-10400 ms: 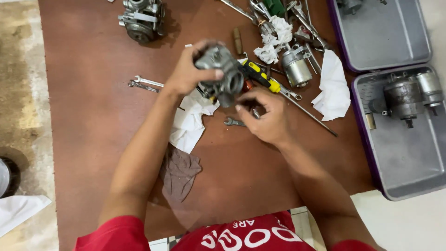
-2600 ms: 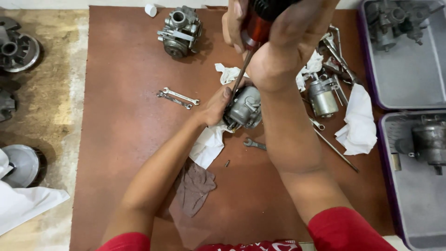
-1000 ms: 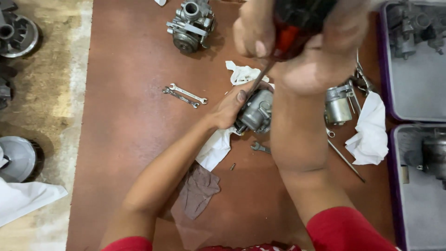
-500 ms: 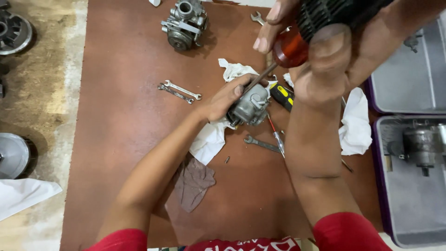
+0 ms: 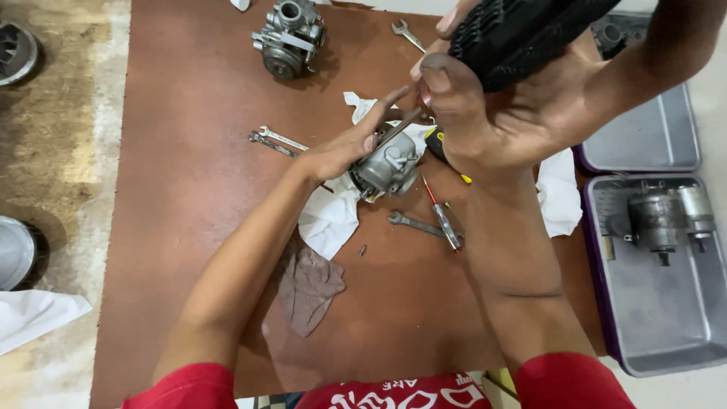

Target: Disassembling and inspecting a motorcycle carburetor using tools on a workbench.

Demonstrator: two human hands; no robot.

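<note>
— Mat [image 5: 189, 189] first: brown, covering most of the floor, with two grey trays [image 5: 666, 333] at the right edge and a motor-like part [image 5: 666, 220] lying in the nearer one.

— And the main piece?

— Carburettor [image 5: 386, 167], mid-mat, resting on a white rag [image 5: 329, 220]. The left hand [image 5: 341, 151] lies over its left side, fingers spread and pressing it down rather than closed round it. A second carburettor [image 5: 289, 38] sits at the far edge, untouched.

— The right hand?

— The right hand [image 5: 507, 113] is raised close to the camera, clamped on a screwdriver [image 5: 522, 30] with a ribbed black grip; the shaft slants down to the carburettor's top.

— How would that body handle?

— Cast metal, so I'd judge it stiff and fairly heavy for its bulk, likely oily — slippery on bare skin. The thin levers and fittings look like the weak spots; better to hold it by the solid body, where the left hand is now.

— Smaller things?

— A dark rag [image 5: 310, 288] near the person, a wrench [image 5: 413, 221] and a small red screwdriver [image 5: 441, 216] just right of the carburettor, a pair of wrenches [image 5: 276, 140] to its left, and a tiny screw [image 5: 363, 249] loose on the mat.
</note>
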